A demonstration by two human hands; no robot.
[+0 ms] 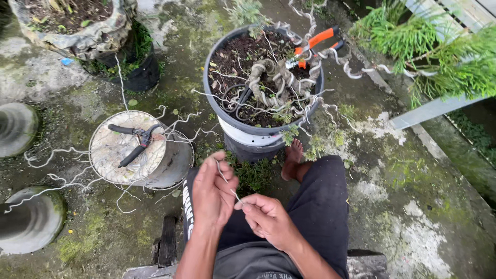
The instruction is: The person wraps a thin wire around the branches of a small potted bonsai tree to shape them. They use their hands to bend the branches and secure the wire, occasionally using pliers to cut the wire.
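1. The wire [229,187] was a short thin piece held up over the person's lap, pinched at both ends, just in front of the pot.
2. Left hand [212,194] had its fingertips closed on the upper end, thumb pressed in. Right hand [268,221] was clenched around the lower end, fingers curled tight.
3. Looked to me like the straightening or shaping step, working a length between both hands before it goes anywhere near the tree. Next move would probably need a firm pinch and a slow, even bend, so the wire doesn't kink.
4. Right ahead sat the pot [227,111] with a bonsai trunk [274,77], already wrapped in pale coiled wire. Orange-handled pruners [315,44] lay near its far rim, and dark scissors [238,101] rested on the soil.
5. Left of the pot, an upturned bucket [139,155] carried black cutters [135,144] on top, with loose wire offcuts trailing off its edges onto the mossy concrete.
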